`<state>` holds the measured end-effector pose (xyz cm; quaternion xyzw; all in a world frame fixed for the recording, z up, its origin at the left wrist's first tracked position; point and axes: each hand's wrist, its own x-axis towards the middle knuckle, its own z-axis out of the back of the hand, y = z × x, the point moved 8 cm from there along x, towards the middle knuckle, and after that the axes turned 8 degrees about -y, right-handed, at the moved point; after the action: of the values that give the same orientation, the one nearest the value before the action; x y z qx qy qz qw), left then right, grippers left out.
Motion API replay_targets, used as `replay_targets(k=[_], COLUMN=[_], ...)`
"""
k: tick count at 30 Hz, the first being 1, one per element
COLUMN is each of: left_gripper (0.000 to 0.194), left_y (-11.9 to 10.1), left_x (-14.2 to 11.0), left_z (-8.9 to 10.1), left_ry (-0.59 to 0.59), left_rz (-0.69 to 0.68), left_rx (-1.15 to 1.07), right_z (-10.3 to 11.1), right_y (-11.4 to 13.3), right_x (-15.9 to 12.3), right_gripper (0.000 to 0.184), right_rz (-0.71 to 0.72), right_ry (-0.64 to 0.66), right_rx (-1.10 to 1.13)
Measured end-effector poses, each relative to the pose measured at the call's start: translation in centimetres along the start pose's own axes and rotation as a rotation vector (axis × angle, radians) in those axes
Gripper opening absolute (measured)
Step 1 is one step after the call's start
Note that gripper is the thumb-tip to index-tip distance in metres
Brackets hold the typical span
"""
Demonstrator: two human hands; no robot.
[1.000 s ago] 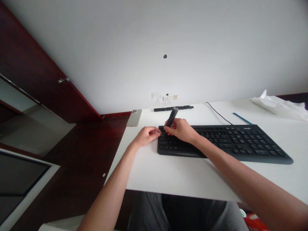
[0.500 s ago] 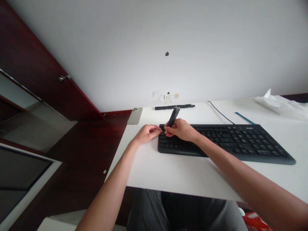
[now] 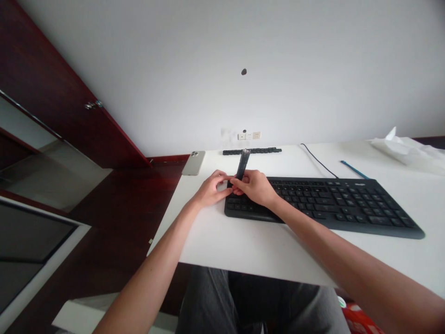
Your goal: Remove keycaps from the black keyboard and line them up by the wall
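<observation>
A black keyboard (image 3: 323, 204) lies on the white table in front of me. Over its left end, my right hand (image 3: 255, 186) is closed around a dark, flat, stick-like tool (image 3: 243, 162), which stands nearly upright with a paler top end. The tool's lower tip is hidden by my fingers. Beside it, at the keyboard's left edge, is my left hand (image 3: 212, 189); its thumb and index finger are apart and reach toward the tool's base. Whether those fingertips touch a key or the tool is hard to see. A row of small black pieces like keycaps (image 3: 266, 150) lies behind the keyboard.
A phone (image 3: 193, 163) lies face down at the table's left edge. Toward the back right are a black cable (image 3: 318, 161), a thin blue stick (image 3: 354, 170) and crumpled white plastic (image 3: 406, 150). Wall sockets (image 3: 249, 136) sit above the table.
My right hand and the tool have shifted slightly left, and the tool is more upright. My left thumb and index finger have spread and moved closer to it. The view has shifted a little.
</observation>
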<state>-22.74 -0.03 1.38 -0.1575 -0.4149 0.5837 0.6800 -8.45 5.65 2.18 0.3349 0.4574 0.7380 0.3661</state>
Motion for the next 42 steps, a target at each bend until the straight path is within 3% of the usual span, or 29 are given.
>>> replay_targets(k=[3,6,10,13,18,23,27,34,42], left_gripper=[0.028,0.03,0.032,0.022,0.016,0.017,0.017,0.039,0.048], left_y=[-1.1,-2.5,-4.0,-4.4,-4.4,-4.3,-3.8,-1.6,-1.3], left_x=[-0.1,-0.3,-0.3,-0.1,0.2,0.9,1.4,1.6,1.2], left_z=[-0.4,-1.4,-2.2,-2.5,-2.8,-3.2,-3.7,-4.7,-5.3], left_ry=[0.005,0.097,0.166,0.138,0.063,0.027,0.045,-0.002,0.004], left_rz=[-0.125,-0.219,-0.225,-0.192,-0.176,-0.133,-0.11,-0.029,-0.017], left_rx=[0.079,0.124,0.14,0.155,0.152,0.113,0.11,0.131,0.211], right_z=[0.1,0.0,0.2,0.7,1.2,0.7,0.3,-0.3,-0.7], right_y=[0.5,0.9,1.0,1.6,2.9,2.0,2.0,1.9,1.9], right_x=[-0.2,-0.3,-0.3,-0.4,-0.5,0.0,0.2,-0.1,-0.5], right_gripper=[0.022,0.022,0.023,0.031,0.035,0.029,0.025,0.022,0.014], right_rz=[0.093,0.175,0.207,0.252,0.382,0.283,0.307,0.401,0.41], right_ry=[-0.026,-0.042,-0.055,-0.082,-0.116,-0.03,0.03,-0.003,0.026], right_rx=[-0.044,-0.087,-0.099,-0.2,-0.421,-0.363,-0.376,-0.445,-0.412])
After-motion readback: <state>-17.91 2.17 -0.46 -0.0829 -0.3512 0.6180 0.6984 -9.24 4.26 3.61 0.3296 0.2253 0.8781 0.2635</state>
